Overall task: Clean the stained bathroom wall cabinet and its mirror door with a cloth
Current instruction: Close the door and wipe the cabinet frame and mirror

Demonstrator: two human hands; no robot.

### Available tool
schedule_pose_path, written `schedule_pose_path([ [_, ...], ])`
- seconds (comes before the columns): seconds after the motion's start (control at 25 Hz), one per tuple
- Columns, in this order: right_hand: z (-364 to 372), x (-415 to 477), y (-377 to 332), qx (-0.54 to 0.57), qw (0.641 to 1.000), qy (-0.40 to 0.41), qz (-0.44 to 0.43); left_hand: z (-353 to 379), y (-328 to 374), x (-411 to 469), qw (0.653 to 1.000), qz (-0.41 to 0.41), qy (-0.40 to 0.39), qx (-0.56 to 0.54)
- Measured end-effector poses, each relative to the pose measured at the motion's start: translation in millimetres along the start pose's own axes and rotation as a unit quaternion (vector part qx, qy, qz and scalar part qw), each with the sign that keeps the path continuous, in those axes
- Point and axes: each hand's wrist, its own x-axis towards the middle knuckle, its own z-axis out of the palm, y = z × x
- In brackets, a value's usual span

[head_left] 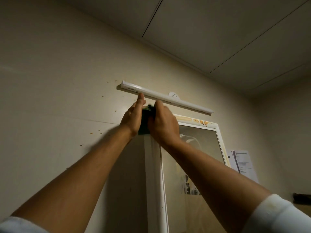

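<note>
A white wall cabinet (152, 165) hangs on the wall, its mirror door (198, 157) smeared with streaks. Orange-brown stains run along the cabinet's top edge (196, 121). A dark green cloth (144, 121) is pressed between both my hands at the cabinet's top left corner. My left hand (133, 115) holds the cloth's left side, fingers pointing up. My right hand (164, 123) is closed over the cloth's right side and covers most of it.
A long white light bar (168, 98) is mounted just above my hands. Brown spatter dots the wall (102, 96) to the left. Papers (242, 162) are stuck to the wall right of the cabinet. A dark shelf edge (301, 197) shows at far right.
</note>
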Motion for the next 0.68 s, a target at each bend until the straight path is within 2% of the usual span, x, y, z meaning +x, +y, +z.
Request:
schedule_pose_path([
  [0.08, 4.1, 16.4, -3.1, 0.011, 1.000, 0.020, 0.016, -1.3, -1.3, 2.4, 1.000, 0.006, 0.003, -0.016],
  [0.16, 2.4, 7.6, 9.0, 0.014, 0.999, 0.008, -0.035, -1.1, -2.1, 1.8, 1.000, 0.007, 0.002, -0.016],
  [0.24, -9.4, -3.5, 49.3, -0.036, 0.996, -0.026, -0.078, -0.7, -2.6, 0.9, 1.000, 0.005, -0.005, -0.013],
  [0.28, -20.7, -3.5, 71.7, -0.070, 0.995, -0.036, -0.054, -1.2, -2.9, 0.6, 1.000, 0.003, -0.008, -0.013],
  [0.36, -40.1, 5.4, 106.7, -0.119, 0.990, -0.023, 0.068, -0.6, -0.4, -0.8, 1.000, 0.003, -0.010, -0.010],
  [0.44, -45.2, 13.5, 111.2, -0.141, 0.980, -0.002, 0.142, 0.5, -0.2, -0.4, 1.000, 0.000, -0.011, 0.003],
  [0.52, -33.4, 11.1, 83.1, -0.105, 0.990, 0.021, 0.092, -0.6, -2.5, 0.2, 1.000, 0.003, -0.018, 0.003],
  [0.6, -20.9, -2.5, 46.1, -0.042, 0.999, 0.018, -0.015, -1.8, -5.1, 1.7, 1.000, 0.006, -0.017, -0.007],
  [0.68, -16.1, -15.6, 26.6, -0.033, 0.992, -0.004, -0.120, -2.3, -6.3, 3.2, 1.000, 0.006, -0.017, -0.008],
])
